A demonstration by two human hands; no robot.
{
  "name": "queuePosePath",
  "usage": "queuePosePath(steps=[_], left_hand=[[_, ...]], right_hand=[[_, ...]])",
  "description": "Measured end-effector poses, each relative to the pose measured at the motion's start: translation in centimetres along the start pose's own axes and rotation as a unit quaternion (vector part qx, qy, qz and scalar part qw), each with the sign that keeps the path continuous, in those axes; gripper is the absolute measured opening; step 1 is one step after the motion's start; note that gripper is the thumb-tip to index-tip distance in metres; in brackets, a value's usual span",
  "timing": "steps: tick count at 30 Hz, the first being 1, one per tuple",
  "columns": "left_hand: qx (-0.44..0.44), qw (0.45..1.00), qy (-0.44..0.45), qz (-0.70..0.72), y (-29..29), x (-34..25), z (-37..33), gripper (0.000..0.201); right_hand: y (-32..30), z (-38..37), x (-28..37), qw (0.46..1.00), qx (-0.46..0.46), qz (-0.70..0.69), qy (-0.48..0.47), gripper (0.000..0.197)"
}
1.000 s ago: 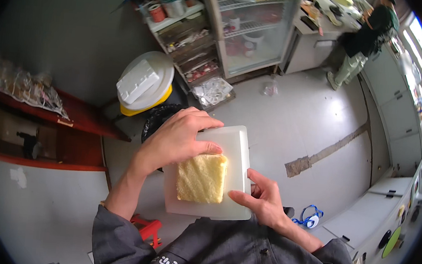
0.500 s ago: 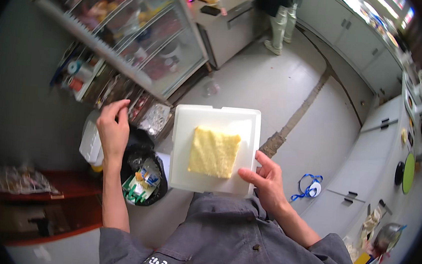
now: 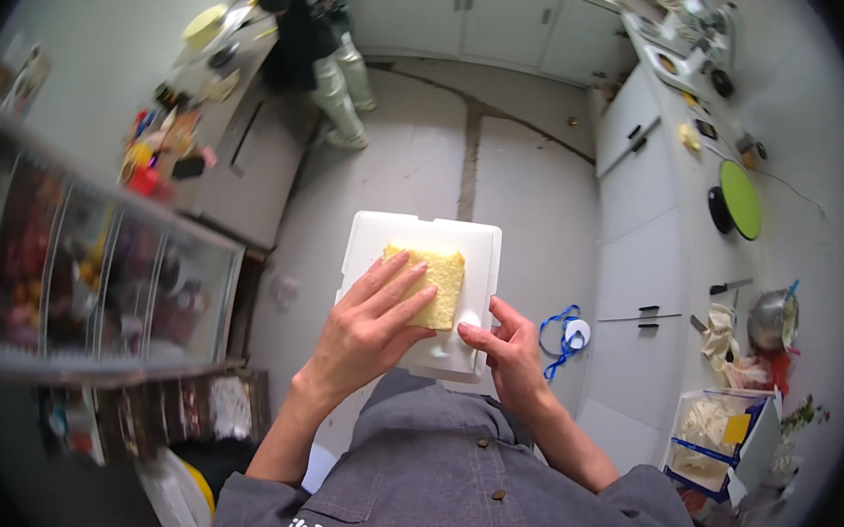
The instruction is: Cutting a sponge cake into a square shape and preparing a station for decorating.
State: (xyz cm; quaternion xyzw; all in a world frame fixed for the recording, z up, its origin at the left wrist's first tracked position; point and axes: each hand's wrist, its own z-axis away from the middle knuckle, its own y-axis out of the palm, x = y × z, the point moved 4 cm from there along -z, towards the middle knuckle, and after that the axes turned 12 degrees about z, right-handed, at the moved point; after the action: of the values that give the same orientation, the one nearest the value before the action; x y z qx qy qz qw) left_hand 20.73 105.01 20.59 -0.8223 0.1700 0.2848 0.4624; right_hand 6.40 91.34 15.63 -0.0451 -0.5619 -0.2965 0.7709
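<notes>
Held in front of my body is a square white plastic tray (image 3: 374,234). On it lies a square piece of yellow, finely porous sponge cake (image 3: 444,306). My left hand (image 3: 361,324) rests on the cake with its fingers stretched out and somewhat apart, covering the cake's left and lower part. At the tray's right edge, my right hand (image 3: 510,352) grips the rim, thumb on top beside the cake. The right hand's fingers under the tray are partly hidden.
A glass-door display fridge (image 3: 111,266) stands at the left, shelves (image 3: 178,413) below it. Ahead on the left a person (image 3: 320,54) stands by a counter. White cabinets (image 3: 645,243) run along the right, with a metal bowl (image 3: 773,319) on top. A blue strap (image 3: 561,341) lies on the floor.
My left hand has come from the left, away from the tray, onto the cake. My view has turned rightward; the fridge now sits farther left. The right hand keeps its grip on the tray.
</notes>
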Motion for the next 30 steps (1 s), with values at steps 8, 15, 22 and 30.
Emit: queuePosePath(steps=[8, 15, 22, 30], left_hand=[[0.079, 0.992, 0.064, 0.077, 3.4, 7.8, -16.4, 0.052], [0.138, 0.979, 0.095, 0.114, 8.6, 9.6, -29.0, 0.062], [0.010, 0.984, -0.066, 0.168, 16.5, 16.4, -41.6, 0.036], [0.228, 0.867, -0.301, 0.326, 35.9, 20.9, -52.4, 0.041]], right_hand=[[-6.6, -9.6, 6.3, 0.993, -0.112, -0.029, -0.014, 0.052], [-14.4, -15.0, 7.7, 0.972, -0.195, -0.123, -0.047, 0.054], [-28.8, -20.0, 8.5, 0.913, -0.336, -0.227, -0.051, 0.055], [-48.9, -20.3, 13.7, 0.848, -0.461, -0.240, -0.099, 0.055]])
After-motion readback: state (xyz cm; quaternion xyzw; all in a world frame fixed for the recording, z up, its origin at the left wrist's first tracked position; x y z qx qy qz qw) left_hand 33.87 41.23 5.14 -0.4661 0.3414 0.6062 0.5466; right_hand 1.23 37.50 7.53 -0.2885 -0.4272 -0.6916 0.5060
